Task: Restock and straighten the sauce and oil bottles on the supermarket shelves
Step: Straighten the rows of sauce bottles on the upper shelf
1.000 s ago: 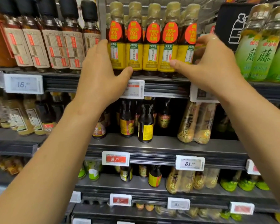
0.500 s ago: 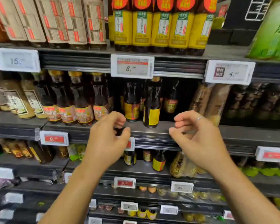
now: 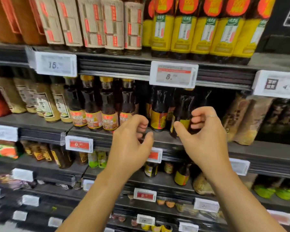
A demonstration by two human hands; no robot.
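Note:
Two dark sauce bottles stand on the middle shelf (image 3: 258, 151): one with a yellow label (image 3: 182, 104) and one with a yellow-red label (image 3: 159, 113). My right hand (image 3: 206, 136) hovers just in front of the yellow-label bottle, fingers curled toward the thumb and holding nothing. My left hand (image 3: 129, 144) floats before the shelf edge to the left of these bottles, its fingers curled in and empty. A row of dark bottles with orange labels (image 3: 94, 114) stands left of my left hand. Yellow-label bottles (image 3: 201, 30) line the top shelf.
Beige-label bottles (image 3: 92, 24) fill the top shelf's left part. Price tags (image 3: 173, 75) hang on the shelf rails. Pale dressing bottles (image 3: 45, 104) stand at the middle left, brown packets (image 3: 248, 119) at the middle right. Lower shelves hold more small bottles (image 3: 182, 176).
Both hands came down from the yellow-label bottles on the top shelf to the middle shelf, then rose slightly to the dark bottles. The view moved closer and lower.

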